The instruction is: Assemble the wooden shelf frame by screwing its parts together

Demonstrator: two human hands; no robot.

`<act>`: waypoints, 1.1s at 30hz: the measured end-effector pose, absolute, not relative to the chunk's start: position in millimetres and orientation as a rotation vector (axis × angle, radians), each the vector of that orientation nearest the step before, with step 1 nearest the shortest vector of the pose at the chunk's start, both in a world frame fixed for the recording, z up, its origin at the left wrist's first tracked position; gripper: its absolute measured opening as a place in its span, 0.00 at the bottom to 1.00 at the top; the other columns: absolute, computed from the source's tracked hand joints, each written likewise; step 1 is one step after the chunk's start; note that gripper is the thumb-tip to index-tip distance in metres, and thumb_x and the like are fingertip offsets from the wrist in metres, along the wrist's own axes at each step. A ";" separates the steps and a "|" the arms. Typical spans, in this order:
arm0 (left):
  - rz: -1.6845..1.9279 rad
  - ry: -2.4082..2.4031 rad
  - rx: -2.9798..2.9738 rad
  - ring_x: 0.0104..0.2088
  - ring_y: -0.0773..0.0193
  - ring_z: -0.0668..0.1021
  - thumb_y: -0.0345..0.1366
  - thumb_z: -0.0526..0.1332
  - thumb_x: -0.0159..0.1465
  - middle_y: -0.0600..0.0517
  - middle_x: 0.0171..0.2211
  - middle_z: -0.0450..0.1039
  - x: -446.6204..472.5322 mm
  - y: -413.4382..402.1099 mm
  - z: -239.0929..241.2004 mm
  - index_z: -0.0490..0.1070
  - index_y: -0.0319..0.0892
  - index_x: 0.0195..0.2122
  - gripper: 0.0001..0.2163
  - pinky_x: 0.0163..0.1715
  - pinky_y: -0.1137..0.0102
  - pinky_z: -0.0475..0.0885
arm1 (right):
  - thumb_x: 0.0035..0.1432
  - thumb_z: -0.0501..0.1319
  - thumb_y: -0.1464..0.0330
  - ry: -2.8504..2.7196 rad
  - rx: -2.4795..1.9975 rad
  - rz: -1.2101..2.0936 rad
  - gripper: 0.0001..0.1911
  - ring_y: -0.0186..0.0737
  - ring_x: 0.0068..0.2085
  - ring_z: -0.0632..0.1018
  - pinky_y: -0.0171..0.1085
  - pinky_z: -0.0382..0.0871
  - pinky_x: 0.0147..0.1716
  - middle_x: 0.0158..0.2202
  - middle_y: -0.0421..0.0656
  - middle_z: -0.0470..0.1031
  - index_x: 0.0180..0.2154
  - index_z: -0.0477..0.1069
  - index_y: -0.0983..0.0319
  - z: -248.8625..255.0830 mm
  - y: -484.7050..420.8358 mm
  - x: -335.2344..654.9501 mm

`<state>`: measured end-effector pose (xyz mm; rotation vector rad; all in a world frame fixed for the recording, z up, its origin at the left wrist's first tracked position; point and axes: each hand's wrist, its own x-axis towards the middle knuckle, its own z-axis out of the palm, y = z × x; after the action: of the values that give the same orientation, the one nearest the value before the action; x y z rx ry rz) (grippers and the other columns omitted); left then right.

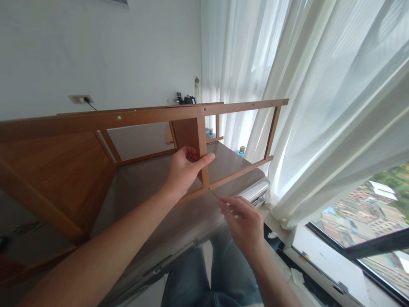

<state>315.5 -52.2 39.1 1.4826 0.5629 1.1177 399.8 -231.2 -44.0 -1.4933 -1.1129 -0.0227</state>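
Note:
A wooden frame (238,174) of long rails and short crosspieces lies on its side across the table. My left hand (188,164) is closed around its middle crosspiece (202,140), thumb on the near face and fingers behind at a brown panel (187,134). Below, my right hand (243,217) pinches a thin metal rod that looks like an Allen key (214,195). The rod's far tip meets a small brass-coloured bolt head (209,189) where the crosspiece joins the lower rail. My fingers hide the rod's near end.
The brown-grey tabletop (223,155) has a shiny metal edge (255,191). A larger wooden panel (60,175) stands at left. Behind are a black kettle (189,99) and a small jar (242,149). White curtains (297,106) hang at right beside the window.

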 end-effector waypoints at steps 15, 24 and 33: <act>1.124 0.531 1.571 0.39 0.60 0.80 0.48 0.77 0.52 0.49 0.39 0.78 310.2 -40.7 21.8 0.73 0.42 0.39 0.22 0.41 0.65 0.73 | 0.66 0.65 0.67 -1.104 -1.522 0.006 0.07 0.35 0.26 0.81 0.35 0.75 0.27 0.31 0.41 0.81 0.41 0.83 0.58 -50.9 -225.6 392.4; 1.119 0.526 1.588 0.38 0.61 0.79 0.49 0.77 0.53 0.49 0.38 0.78 308.4 -38.3 22.5 0.72 0.42 0.38 0.22 0.40 0.66 0.73 | 0.67 0.65 0.65 -1.069 -1.490 0.104 0.08 0.36 0.25 0.82 0.33 0.76 0.25 0.30 0.41 0.82 0.40 0.83 0.58 -52.8 -221.1 380.4; 1.130 0.518 1.563 0.38 0.61 0.78 0.50 0.77 0.52 0.50 0.38 0.77 303.3 -35.6 19.0 0.71 0.42 0.37 0.22 0.40 0.66 0.73 | 0.64 0.65 0.70 -1.184 -1.503 -0.086 0.09 0.35 0.30 0.82 0.34 0.81 0.30 0.38 0.43 0.82 0.46 0.82 0.58 -58.8 -219.9 372.0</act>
<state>303.3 -35.6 19.0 1.5632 0.5182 1.1300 372.0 -219.9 -58.8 -1.5026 -1.1839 -0.0862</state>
